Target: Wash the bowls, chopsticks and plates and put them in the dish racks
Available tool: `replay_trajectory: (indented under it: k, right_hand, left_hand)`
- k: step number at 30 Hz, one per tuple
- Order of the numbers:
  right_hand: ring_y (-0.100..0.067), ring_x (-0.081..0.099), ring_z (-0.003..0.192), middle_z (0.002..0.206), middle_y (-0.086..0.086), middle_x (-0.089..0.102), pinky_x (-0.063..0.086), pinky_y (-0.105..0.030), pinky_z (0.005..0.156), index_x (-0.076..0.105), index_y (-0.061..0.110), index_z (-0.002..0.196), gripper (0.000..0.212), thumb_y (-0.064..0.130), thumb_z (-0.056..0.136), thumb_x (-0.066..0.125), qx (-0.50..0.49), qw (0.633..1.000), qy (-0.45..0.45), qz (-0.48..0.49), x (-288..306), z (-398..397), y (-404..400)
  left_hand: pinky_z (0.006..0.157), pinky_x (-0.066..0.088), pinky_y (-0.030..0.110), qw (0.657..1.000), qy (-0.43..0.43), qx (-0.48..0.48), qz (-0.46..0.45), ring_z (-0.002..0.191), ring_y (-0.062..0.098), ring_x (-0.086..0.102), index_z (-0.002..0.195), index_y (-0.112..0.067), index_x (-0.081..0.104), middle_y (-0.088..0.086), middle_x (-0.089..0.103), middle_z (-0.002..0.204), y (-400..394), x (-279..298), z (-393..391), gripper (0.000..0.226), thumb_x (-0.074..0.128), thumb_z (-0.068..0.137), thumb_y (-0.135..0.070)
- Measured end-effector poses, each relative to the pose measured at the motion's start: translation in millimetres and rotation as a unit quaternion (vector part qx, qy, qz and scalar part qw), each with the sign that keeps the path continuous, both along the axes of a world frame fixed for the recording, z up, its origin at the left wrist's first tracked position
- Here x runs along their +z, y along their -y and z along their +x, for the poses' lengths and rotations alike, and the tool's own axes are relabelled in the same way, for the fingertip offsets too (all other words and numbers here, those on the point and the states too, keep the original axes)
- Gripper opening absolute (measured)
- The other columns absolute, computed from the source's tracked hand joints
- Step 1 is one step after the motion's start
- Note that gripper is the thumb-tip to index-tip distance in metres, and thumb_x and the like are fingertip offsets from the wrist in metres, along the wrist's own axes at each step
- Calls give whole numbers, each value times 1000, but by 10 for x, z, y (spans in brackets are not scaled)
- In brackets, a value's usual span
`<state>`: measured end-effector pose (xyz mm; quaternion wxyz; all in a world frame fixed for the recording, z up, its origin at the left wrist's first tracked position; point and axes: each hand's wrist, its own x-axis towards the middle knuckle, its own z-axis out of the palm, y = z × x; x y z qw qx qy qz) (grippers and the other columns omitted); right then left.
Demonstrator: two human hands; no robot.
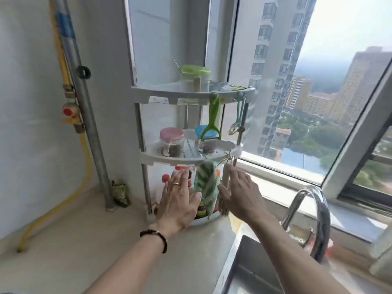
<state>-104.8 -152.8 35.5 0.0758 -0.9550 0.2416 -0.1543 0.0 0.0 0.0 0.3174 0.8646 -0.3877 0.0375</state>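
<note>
both hands reach toward corner shelf (186,158) at far end of counter (84,230). left hand (180,200) flat, fingers spread, holds nothing, just left of hanging green-striped cloth (206,185). right hand (239,192) fingers straight, touching hanging brush (226,187) right of cloth. sink (250,272) and faucet (318,219) near right; bowls, chopsticks, plates not visible.

Two hands reach forward, the left hand (177,199) and the right hand (239,193). The corner rack (192,159) has three tiers; three lidded jars show: green (195,78), pink (171,142), blue (202,134).
</note>
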Motion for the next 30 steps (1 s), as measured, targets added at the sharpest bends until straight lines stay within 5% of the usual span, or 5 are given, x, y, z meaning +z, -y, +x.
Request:
replay_trajectory:
  k: [6,11,16,24,30]
  right_hand:
    - [-32,64,109,126,-9,66,54,-45,87,48,16,137,43,29,97,59,-18,993,45,106,-232,570,143]
    - [-26,61,65,70,-5,66,54,-42,63,65,9,78,16,13,92,58,-23,978,171,120,-117,646,237]
    - [-18,59,88,96,1,59,54,-35,75,56,17,74,15,22,84,65,49,967,181,171,244,498,231]
    - [-15,52,69,74,-1,55,40,-25,64,52,13,79,21,30,69,58,161,870,88,457,258,359,-355]
    - [-10,61,88,100,5,60,50,-24,73,50,33,133,47,5,95,52,275,788,-38,550,-86,374,-1283]
  left_hand:
    - [115,39,42,990,-131,-20,-55,143,22,40,158,-25,22,0,41,157,462,-204,432,68,54,98,-33]
    - [73,57,40,990,-65,-24,-125,85,21,69,115,-24,67,-3,75,93,555,-166,540,20,54,100,-25]
    - [75,60,43,964,-118,-34,-236,84,17,70,106,-20,69,-3,73,92,467,133,427,20,50,102,-21]
    - [68,41,3,960,-120,103,-231,80,-8,59,97,-22,68,-22,66,88,-380,222,127,9,61,98,-17]
    - [64,41,10,945,-124,230,-198,73,-1,59,90,-21,70,-14,68,82,-1386,-96,-355,9,64,96,-19]
